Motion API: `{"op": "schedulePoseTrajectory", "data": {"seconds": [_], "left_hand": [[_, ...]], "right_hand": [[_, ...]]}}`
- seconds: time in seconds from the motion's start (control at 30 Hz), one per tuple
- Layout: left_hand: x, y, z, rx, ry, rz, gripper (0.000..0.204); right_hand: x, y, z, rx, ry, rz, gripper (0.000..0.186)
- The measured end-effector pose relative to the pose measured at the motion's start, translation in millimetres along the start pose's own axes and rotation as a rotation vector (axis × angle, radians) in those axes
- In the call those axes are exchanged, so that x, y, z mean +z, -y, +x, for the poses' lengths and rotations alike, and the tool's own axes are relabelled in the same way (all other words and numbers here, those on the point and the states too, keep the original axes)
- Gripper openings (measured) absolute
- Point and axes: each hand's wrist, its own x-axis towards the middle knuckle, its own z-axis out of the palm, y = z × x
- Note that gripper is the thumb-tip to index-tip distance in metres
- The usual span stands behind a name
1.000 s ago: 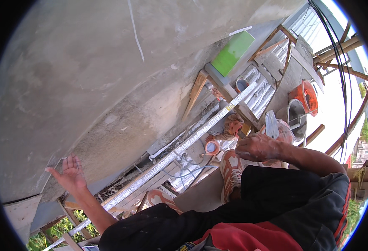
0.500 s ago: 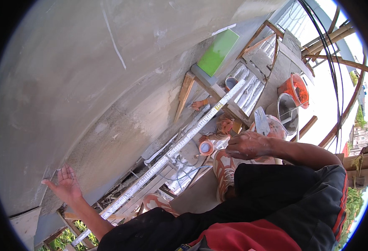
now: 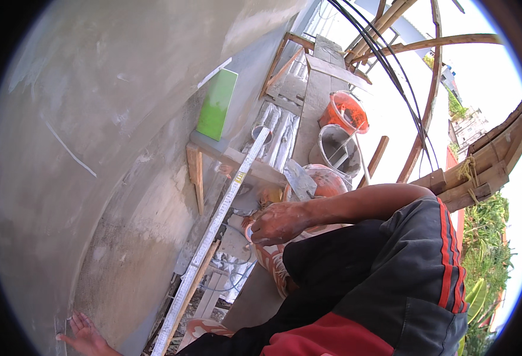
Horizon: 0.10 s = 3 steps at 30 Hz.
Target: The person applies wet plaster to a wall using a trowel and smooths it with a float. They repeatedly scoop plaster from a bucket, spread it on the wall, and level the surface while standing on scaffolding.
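Note:
My left hand (image 3: pixel 86 337) is open at the lower left, its fingers spread beside the grey plastered wall (image 3: pixel 136 237). Whether the fingertips touch the wall, I cannot tell. My right hand (image 3: pixel 280 223) is closed in front of my knee, gripping a trowel whose handle is hidden. The flat grey blade of the trowel (image 3: pixel 300 180) sticks out beyond the fist. A long white straightedge (image 3: pixel 219 216) slants between my two hands, apart from both. Below it, another person is partly visible, mostly hidden by my right hand and the straightedge.
An orange bucket (image 3: pixel 345 113) and a grey bucket (image 3: pixel 336 152) stand on the planks beyond my right hand. A green panel (image 3: pixel 217 105) stands by the wall on a wooden bench (image 3: pixel 243 161). Black cables (image 3: pixel 391 65) and bamboo poles (image 3: pixel 436 89) cross at upper right.
The view has turned, and the buckets, bench and green panel appear farther left. My left hand sits lower in the picture, still open. The trowel stays in my right hand.

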Motion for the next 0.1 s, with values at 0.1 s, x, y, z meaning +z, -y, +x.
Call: {"op": "schedulePoseTrajectory", "data": {"seconds": [0.1], "left_hand": [[-12, -3, 14, -0.032, 0.030, 0.003, 0.129]], "right_hand": [[2, 0, 3, -0.001, 0.007, -0.006, 0.030]]}}
